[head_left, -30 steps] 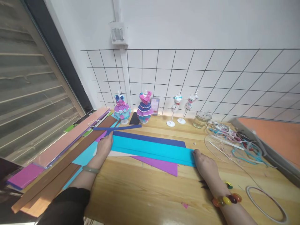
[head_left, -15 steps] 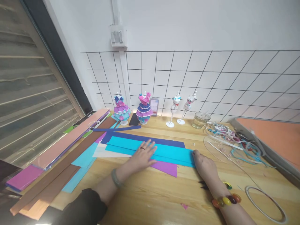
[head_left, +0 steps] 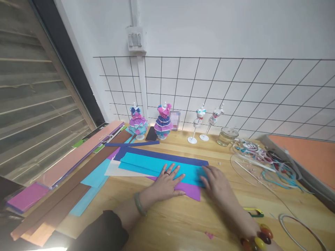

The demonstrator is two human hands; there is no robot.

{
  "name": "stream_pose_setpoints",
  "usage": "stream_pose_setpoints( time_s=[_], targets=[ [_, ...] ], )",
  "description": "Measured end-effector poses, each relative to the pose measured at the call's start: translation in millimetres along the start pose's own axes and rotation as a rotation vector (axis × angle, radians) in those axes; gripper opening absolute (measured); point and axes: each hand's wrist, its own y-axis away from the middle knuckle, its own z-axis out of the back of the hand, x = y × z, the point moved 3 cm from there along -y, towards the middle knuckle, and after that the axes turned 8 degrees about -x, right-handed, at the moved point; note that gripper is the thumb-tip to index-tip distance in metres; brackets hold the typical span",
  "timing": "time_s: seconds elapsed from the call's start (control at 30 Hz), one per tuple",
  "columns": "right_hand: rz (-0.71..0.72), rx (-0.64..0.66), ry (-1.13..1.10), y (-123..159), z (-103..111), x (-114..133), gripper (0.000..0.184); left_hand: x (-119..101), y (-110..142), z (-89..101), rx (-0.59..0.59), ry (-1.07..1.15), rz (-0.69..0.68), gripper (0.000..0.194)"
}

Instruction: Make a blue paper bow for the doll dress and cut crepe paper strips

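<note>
A long turquoise paper sheet (head_left: 146, 163) lies on the wooden table (head_left: 170, 219), over a dark blue sheet (head_left: 162, 155) and a purple sheet (head_left: 191, 190). My left hand (head_left: 167, 183) rests flat with spread fingers on the near edge of the turquoise and purple sheets. My right hand (head_left: 216, 181) lies palm down on the right end of the turquoise sheet, fingers stretched out. The two hands are close together, a short gap between them.
Long brown, pink and light blue paper strips (head_left: 68, 181) lie at the left. Several small dress mannequins (head_left: 163, 120), a phone (head_left: 151, 133) and a glass jar (head_left: 227, 136) stand by the wire grid wall. Ribbon scraps (head_left: 261, 157) and a ring (head_left: 303, 232) lie at the right.
My left hand slid from the sheet's left end to its middle, then a little farther right and nearer. My right hand moved left along the sheet's right end, which now looks shorter.
</note>
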Motion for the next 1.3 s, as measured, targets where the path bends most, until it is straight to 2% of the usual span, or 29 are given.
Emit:
stream_pose_setpoints(
  time_s=[0.1, 0.17, 0.23, 0.43, 0.6, 0.73, 0.87, 1.07, 1.2, 1.3],
  targets=[
    [0.193, 0.055, -0.148, 3, -7, 38, 0.054, -2, 0, 3.3, -0.018, -0.006, 0.003, 0.068],
    [0.233, 0.121, -0.195, 6, -13, 52, 0.057, -3, 0, 5.4, -0.03, -0.007, 0.005, 0.068],
    [0.225, 0.177, -0.208, 9, -18, 55, 0.059, -4, 0, 5.9, -0.026, 0.0, 0.011, 0.068],
    [0.175, 0.21, -0.166, 25, -20, 26, 0.065, -2, 1, 2.1, -0.017, 0.037, 0.024, 0.068],
    [0.132, 0.157, -0.085, 46, -19, -7, 0.069, -3, 1, 4.6, 0.005, 0.031, 0.044, 0.069],
    [0.148, 0.109, -0.071, 56, -24, -19, 0.071, 2, 6, 9.9, 0.031, 0.02, 0.072, 0.07],
    [0.183, 0.069, -0.082, 60, -32, -23, 0.072, 24, 22, 15.1, 0.055, -0.004, 0.161, 0.073],
    [0.227, 0.002, -0.107, 67, -46, -31, 0.076, 79, 68, 32.0, 0.069, -0.083, 0.377, 0.071],
    [0.262, -0.028, -0.157, 70, -50, -33, 0.068, 110, 99, 43.2, 0.071, -0.107, 0.499, 0.069],
    [0.249, -0.031, -0.19, 70, -50, -33, 0.065, 123, 111, 45.4, 0.062, -0.124, 0.546, 0.069]
  ],
)
